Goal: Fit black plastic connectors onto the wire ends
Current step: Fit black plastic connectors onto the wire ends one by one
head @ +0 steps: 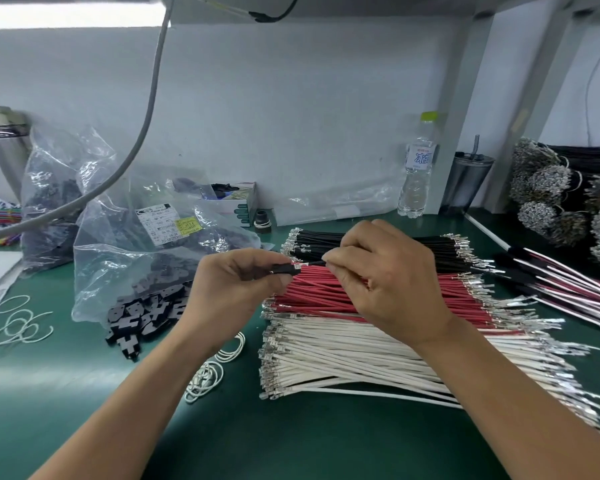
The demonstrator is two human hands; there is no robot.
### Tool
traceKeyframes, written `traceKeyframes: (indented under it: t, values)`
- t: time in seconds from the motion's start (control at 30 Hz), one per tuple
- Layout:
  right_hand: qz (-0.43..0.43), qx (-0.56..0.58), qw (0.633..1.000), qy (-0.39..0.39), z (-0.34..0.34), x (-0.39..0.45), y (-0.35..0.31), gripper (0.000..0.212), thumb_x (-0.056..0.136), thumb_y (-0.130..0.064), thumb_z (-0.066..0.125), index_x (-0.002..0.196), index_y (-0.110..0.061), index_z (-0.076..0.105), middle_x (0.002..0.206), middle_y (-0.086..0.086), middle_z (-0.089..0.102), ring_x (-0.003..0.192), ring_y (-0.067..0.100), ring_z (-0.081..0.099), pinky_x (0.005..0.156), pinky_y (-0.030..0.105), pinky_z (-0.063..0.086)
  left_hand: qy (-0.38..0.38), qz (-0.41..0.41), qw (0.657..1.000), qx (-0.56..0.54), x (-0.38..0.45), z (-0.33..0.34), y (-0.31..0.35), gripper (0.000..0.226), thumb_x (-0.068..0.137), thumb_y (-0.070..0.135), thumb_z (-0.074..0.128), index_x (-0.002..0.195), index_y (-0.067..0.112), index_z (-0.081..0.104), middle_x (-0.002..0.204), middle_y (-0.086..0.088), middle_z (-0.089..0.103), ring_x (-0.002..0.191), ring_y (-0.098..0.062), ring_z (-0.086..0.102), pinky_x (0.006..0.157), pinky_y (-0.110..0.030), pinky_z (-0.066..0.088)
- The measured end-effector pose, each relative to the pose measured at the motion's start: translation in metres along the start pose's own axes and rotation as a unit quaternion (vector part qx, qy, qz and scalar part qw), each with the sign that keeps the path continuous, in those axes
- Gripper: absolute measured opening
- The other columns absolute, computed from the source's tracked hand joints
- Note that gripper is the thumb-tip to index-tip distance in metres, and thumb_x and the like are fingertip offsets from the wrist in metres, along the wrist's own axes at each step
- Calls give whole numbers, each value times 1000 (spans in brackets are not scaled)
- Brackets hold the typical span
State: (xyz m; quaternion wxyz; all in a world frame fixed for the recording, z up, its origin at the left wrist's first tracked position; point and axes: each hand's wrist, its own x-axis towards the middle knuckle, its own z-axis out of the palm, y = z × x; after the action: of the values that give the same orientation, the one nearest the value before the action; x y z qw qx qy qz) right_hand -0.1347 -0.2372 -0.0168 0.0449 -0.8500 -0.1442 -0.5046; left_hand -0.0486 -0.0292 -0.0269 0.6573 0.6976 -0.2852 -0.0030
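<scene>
While the left hand [236, 285] pinches a black connector [285, 269], the right hand [388, 282] pinches a wire [315, 263] at its mouth, above red wires [326, 292].

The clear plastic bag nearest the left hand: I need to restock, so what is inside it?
The clear plastic bag holds black plastic connectors, which spill from its open mouth onto the green mat. A white printed label and glare hide the rest.
</scene>
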Motion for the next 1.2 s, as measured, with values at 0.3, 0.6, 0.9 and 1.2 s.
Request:
traceKeyframes:
  t: [0.3, 0.6, 0.9, 1.2]
  values:
    - [119, 149, 976, -102, -3, 0, -2, 5, 88, -24, 76, 91, -26, 80, 82, -14, 61, 78, 6, 58, 68, 34, 51, -12, 1, 999, -33, -2, 1, 0, 23, 73, -3, 83, 91, 11, 83, 83, -6, 80, 65, -4, 70, 61, -11, 53]
    - [116, 143, 972, -147, 5, -1, -14, 8, 91, -23, 72, 93, -19, 78, 85, -11, 62, 80, 8, 57, 69, 39, 52, -9, 20, 995, 102, -2, 3, 1, 32, 73, 4, 88, 85, 33, 84, 81, 5, 80, 70, -8, 72, 66, -11, 53]
    - [124, 141, 974, -129, 12, 1, -17, 8, 92, -17, 70, 91, -11, 75, 82, -5, 62, 79, 11, 56, 72, 32, 48, -4, 43, 996, 78, -3, 6, 3, 39, 77, 1, 85, 91, 36, 82, 83, 5, 80, 73, -16, 73, 70, -17, 58]
    - [113, 48, 987, -101, 16, 0, -15, 8, 92, -25, 71, 92, -18, 76, 85, -8, 65, 82, 12, 55, 67, 30, 48, 8, 38, 990, 136, 0, 9, -3, 29, 81, 5, 83, 92, 32, 81, 76, 12, 77, 64, -2, 68, 63, -10, 51]
